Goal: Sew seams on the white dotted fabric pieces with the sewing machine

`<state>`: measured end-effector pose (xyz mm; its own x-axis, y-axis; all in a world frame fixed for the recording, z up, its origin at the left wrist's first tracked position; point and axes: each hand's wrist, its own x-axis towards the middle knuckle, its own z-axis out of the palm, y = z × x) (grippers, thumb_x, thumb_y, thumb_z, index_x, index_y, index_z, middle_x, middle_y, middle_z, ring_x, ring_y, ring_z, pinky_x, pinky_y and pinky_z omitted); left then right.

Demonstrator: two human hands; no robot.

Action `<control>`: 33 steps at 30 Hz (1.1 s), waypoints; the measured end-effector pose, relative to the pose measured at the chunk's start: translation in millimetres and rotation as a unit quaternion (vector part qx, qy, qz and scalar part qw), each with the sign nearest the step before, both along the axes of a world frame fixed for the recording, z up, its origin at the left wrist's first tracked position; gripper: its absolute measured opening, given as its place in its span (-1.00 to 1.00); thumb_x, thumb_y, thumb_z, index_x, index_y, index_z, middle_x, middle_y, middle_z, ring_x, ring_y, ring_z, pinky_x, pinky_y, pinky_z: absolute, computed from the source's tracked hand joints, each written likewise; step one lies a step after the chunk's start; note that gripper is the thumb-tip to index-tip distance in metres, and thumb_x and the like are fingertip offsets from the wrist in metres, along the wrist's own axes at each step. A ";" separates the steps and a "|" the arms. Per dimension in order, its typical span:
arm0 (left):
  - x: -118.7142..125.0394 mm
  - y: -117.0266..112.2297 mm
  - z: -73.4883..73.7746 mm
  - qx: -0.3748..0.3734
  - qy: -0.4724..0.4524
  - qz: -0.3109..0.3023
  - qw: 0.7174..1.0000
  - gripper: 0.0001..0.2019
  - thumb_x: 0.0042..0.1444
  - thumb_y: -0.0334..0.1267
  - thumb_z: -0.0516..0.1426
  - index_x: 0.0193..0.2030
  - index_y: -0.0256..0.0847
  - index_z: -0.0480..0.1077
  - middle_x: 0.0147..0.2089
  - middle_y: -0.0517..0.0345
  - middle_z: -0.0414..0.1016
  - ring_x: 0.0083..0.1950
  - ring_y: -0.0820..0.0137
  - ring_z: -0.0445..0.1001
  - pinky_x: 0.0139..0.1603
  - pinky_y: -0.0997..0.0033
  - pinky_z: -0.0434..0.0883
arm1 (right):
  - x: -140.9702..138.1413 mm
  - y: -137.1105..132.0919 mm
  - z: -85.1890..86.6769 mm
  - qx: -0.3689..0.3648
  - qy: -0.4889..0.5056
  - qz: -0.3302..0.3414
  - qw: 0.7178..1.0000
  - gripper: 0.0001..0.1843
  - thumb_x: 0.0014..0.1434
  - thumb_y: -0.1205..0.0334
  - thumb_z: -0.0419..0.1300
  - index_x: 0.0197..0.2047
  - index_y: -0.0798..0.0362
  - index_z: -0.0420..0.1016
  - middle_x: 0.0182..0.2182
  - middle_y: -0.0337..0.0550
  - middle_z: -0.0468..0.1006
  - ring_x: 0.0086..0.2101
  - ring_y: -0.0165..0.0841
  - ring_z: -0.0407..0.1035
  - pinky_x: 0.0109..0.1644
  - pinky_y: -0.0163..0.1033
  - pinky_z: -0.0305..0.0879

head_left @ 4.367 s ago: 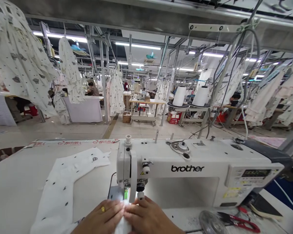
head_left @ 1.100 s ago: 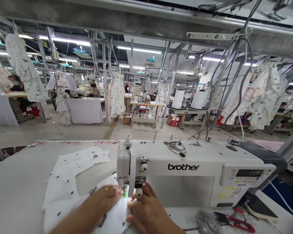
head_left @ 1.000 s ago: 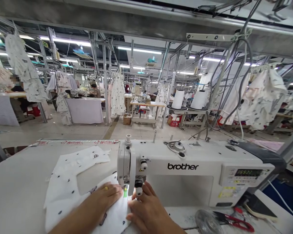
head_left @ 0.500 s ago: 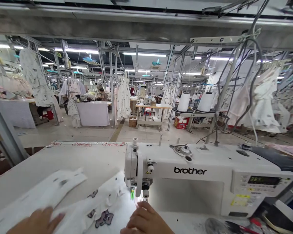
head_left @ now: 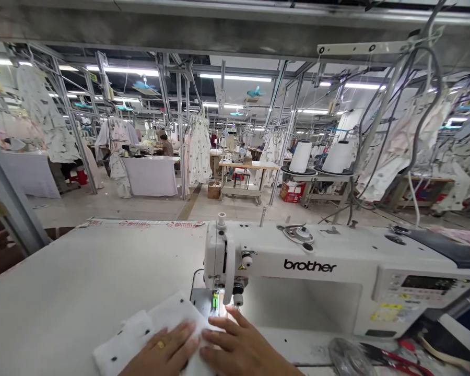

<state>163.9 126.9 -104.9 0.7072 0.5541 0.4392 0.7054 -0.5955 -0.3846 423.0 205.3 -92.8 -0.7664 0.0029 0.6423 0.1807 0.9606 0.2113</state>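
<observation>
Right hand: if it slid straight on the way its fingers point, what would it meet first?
Probably the presser foot and needle of the sewing machine. The right hand lies flat on the white cloth, fingers aimed up-left toward it; depth is hard to judge.

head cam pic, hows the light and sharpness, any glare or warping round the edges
Head view: even light from ceiling tubes, plus a small bright lamp glow at the needle on the white cloth; the sewing machine and both hands, left and right, look sharp; hanging clothes at the right edge are smeared; the overhead beam bows from the wide lens.
</observation>
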 end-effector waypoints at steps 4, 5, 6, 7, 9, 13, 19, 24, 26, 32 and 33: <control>-8.8 9.2 14.9 -0.189 0.007 0.200 0.961 -0.40 0.35 0.08 -0.03 0.37 -0.29 0.24 0.35 -0.11 0.06 0.27 -0.02 0.31 0.05 -0.04 0.49 | 0.2 0.3 6.5 -0.051 0.046 0.015 0.997 -0.45 0.45 -0.21 -0.18 -0.12 0.05 0.39 -0.22 -0.33 0.53 -0.17 -0.44 0.29 0.29 -0.24 -0.10; -11.1 8.4 17.4 -0.225 -0.011 0.235 0.946 -0.39 0.35 0.09 -0.04 0.38 -0.27 0.22 0.35 -0.12 0.04 0.30 -0.06 0.27 0.09 -0.14 0.45 | 0.4 0.6 7.7 -0.055 0.040 0.015 0.998 -0.43 0.45 -0.23 -0.20 -0.12 0.05 0.38 -0.22 -0.34 0.53 -0.17 -0.44 0.29 0.27 -0.23 -0.09; -12.5 7.5 19.7 -0.227 -0.016 0.243 0.943 -0.40 0.35 0.08 -0.05 0.38 -0.27 0.23 0.34 -0.12 0.07 0.29 -0.08 0.27 0.10 -0.20 0.43 | 0.5 1.0 8.7 -0.058 0.028 0.015 0.998 -0.42 0.45 -0.23 -0.22 -0.12 0.05 0.38 -0.21 -0.34 0.53 -0.16 -0.44 0.28 0.26 -0.22 -0.09; -12.9 7.1 22.0 -0.197 -0.005 0.221 0.955 -0.41 0.35 0.08 -0.04 0.35 -0.28 0.27 0.32 -0.12 0.13 0.27 -0.09 0.31 0.09 -0.18 0.44 | 0.5 1.2 9.4 -0.061 0.021 0.017 0.998 -0.41 0.45 -0.24 -0.24 -0.12 0.05 0.38 -0.20 -0.34 0.53 -0.14 -0.43 0.28 0.26 -0.21 -0.11; -10.8 8.9 27.4 -0.099 0.049 0.130 0.985 -0.42 0.33 0.08 0.01 0.29 -0.31 0.37 0.29 -0.10 0.21 0.21 -0.04 0.39 0.04 -0.04 0.51 | 0.2 1.2 10.7 -0.068 0.014 0.023 0.997 -0.42 0.45 -0.23 -0.23 -0.14 0.05 0.37 -0.18 -0.36 0.53 -0.12 -0.43 0.27 0.26 -0.20 -0.14; -3.2 23.2 35.7 -0.068 0.084 -0.020 0.994 -0.36 0.30 0.12 0.05 0.39 -0.22 0.22 0.44 0.08 -0.02 0.37 0.11 0.21 0.23 0.12 0.38 | -1.9 1.0 12.2 -0.074 0.041 0.033 0.996 -0.46 0.44 -0.20 -0.15 -0.24 0.06 0.36 -0.28 -0.37 0.53 -0.17 -0.43 0.28 0.23 -0.22 -0.10; 5.5 47.0 6.7 -0.172 -0.012 -0.089 0.981 -0.43 0.33 -0.06 0.09 0.41 -0.15 0.10 0.42 0.09 0.10 0.40 0.24 0.19 0.37 0.23 0.21 | -4.3 6.6 3.6 -0.063 0.111 0.011 0.992 -0.51 0.47 -0.14 -0.10 -0.25 0.07 0.36 -0.32 -0.31 0.52 -0.21 -0.40 0.28 0.13 -0.21 -0.01; 15.1 51.2 -17.0 -0.143 -0.018 -0.050 0.988 -0.42 0.28 -0.25 0.12 0.41 -0.16 0.11 0.39 0.09 0.18 0.34 0.21 0.29 0.29 0.26 0.30 | 2.4 8.0 -0.2 -0.107 0.063 -0.036 0.992 -0.63 0.38 -0.13 0.07 -0.15 0.03 0.38 -0.22 -0.30 0.54 -0.15 -0.36 0.30 0.13 -0.17 -0.03; 17.5 47.3 -14.0 -0.164 -0.036 -0.023 0.986 -0.37 0.28 -0.18 0.09 0.45 -0.16 0.03 0.41 0.05 0.13 0.37 0.14 0.23 0.31 0.11 0.27 | 6.4 6.4 1.3 -0.130 0.049 -0.053 0.989 -0.67 0.36 -0.10 0.10 -0.11 0.01 0.40 -0.18 -0.32 0.55 -0.13 -0.36 0.31 0.17 -0.19 -0.05; 21.0 37.8 -0.2 -0.223 -0.092 -0.020 0.970 -0.31 0.28 0.04 0.07 0.46 -0.15 0.01 0.43 -0.10 0.07 0.43 0.13 0.12 0.35 -0.02 0.18 | 9.0 4.2 4.1 -0.165 0.018 -0.073 0.983 -0.69 0.35 -0.08 0.13 -0.16 0.01 0.41 -0.18 -0.34 0.54 -0.13 -0.37 0.30 0.19 -0.19 -0.09; 20.7 38.3 -1.0 -0.226 -0.100 -0.024 0.969 -0.30 0.28 0.06 0.08 0.46 -0.14 0.02 0.43 -0.12 0.07 0.43 0.14 0.12 0.36 -0.01 0.17 | 7.8 4.4 4.8 -0.155 0.031 -0.061 0.986 -0.67 0.37 -0.08 0.09 -0.19 0.03 0.41 -0.21 -0.33 0.54 -0.14 -0.36 0.30 0.18 -0.19 -0.08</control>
